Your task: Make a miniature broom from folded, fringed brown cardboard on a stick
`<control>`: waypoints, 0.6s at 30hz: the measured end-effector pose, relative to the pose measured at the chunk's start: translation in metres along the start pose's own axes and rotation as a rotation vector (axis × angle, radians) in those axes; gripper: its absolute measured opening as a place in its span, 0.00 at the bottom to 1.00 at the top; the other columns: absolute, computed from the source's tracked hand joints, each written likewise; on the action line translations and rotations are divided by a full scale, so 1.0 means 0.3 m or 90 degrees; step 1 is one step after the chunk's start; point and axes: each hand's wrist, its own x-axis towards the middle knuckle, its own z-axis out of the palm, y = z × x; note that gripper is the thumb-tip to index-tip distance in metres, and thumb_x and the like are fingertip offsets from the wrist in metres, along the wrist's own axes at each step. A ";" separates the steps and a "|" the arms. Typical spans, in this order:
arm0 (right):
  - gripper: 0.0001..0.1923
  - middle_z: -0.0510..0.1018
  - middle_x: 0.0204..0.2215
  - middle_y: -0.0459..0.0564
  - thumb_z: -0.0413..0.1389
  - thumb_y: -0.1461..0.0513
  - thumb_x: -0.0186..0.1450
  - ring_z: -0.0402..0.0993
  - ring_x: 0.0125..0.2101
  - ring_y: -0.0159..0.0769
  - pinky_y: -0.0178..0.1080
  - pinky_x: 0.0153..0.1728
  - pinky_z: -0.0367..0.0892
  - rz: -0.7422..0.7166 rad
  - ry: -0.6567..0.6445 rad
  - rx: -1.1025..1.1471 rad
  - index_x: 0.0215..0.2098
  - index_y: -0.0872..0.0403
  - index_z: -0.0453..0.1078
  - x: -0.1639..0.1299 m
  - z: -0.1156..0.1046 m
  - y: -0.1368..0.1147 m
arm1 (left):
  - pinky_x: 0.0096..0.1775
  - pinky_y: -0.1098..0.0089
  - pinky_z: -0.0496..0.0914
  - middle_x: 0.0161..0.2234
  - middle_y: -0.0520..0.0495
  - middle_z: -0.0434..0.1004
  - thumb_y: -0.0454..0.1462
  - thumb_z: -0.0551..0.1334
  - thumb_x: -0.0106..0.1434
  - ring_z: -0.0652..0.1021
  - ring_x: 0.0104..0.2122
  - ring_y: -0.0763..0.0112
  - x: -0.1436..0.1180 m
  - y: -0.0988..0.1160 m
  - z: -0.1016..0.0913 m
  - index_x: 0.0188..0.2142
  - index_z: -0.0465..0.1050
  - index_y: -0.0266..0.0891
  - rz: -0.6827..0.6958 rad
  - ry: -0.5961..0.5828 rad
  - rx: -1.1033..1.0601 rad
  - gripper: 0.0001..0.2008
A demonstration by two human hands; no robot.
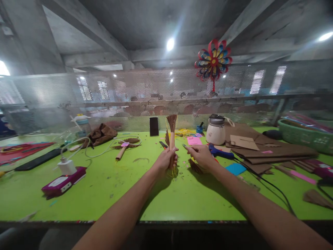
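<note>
Brown paper, rolled into a stick with a fringed fan at its top: the paper broom [172, 139] stands upright, long axis vertical, its lower end clenched in the left hand [166, 159], fingers wrapped fully round the stem.

Head view, item by item:
- Right hand [201, 155]: just beside the stem on its right, level with the left hand, fingers pinched on a small dark piece whose nature cannot be told. It is close to the broom's lower half but apart from it; the stem lies to its left.
- Loose fringe piece [195, 166]: brown, lying on the surface directly under the right hand.
- Blue glue gun [220, 151]: just behind the right hand, its black cord trailing toward the near edge.
- Second finished broom [125, 147]: lying flat, well to the left.
- White jar [215, 130], dark phone [154, 126] standing upright, pink notes [194, 140]: behind the hands.
- Stacked brown card sheets [270, 149]: right.
- Green surface [104, 187]: bears all the above; charger block on a magenta power bank [63, 182] at left.
- Paper pinwheel [213, 60]: hung on the mesh screen behind.
</note>
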 end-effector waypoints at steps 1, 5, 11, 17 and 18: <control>0.21 0.68 0.15 0.45 0.50 0.52 0.63 0.62 0.19 0.31 0.33 0.23 0.56 0.001 -0.002 -0.005 0.19 0.57 0.70 0.002 -0.001 0.005 | 0.21 0.79 0.61 0.22 0.55 0.64 0.41 0.56 0.64 0.66 0.18 0.79 -0.001 0.001 0.000 0.39 0.65 0.37 -0.004 0.000 -0.008 0.09; 0.22 0.68 0.14 0.45 0.50 0.52 0.63 0.62 0.19 0.31 0.33 0.23 0.55 -0.002 -0.006 -0.035 0.19 0.57 0.71 0.009 -0.001 0.024 | 0.21 0.78 0.61 0.22 0.54 0.64 0.40 0.58 0.62 0.67 0.19 0.79 -0.003 0.004 -0.008 0.39 0.66 0.37 -0.006 -0.037 -0.049 0.09; 0.22 0.69 0.14 0.46 0.50 0.52 0.62 0.61 0.18 0.30 0.33 0.22 0.54 0.000 -0.006 -0.049 0.18 0.57 0.71 0.015 0.003 0.047 | 0.19 0.77 0.60 0.21 0.53 0.63 0.45 0.56 0.64 0.65 0.18 0.77 -0.012 0.015 -0.006 0.39 0.66 0.36 0.007 -0.078 -0.075 0.13; 0.22 0.67 0.14 0.45 0.51 0.50 0.61 0.61 0.20 0.31 0.33 0.23 0.55 0.026 0.039 -0.064 0.17 0.56 0.67 0.041 -0.035 0.090 | 0.19 0.78 0.60 0.20 0.53 0.62 0.46 0.53 0.66 0.65 0.18 0.77 -0.025 0.041 0.010 0.35 0.64 0.36 0.008 -0.050 -0.118 0.14; 0.22 0.68 0.15 0.45 0.50 0.50 0.61 0.62 0.20 0.31 0.33 0.23 0.55 0.039 0.054 -0.065 0.18 0.56 0.68 0.048 -0.048 0.103 | 0.19 0.78 0.60 0.20 0.53 0.62 0.45 0.52 0.66 0.64 0.18 0.77 -0.023 0.046 0.008 0.35 0.64 0.36 0.010 -0.044 -0.127 0.13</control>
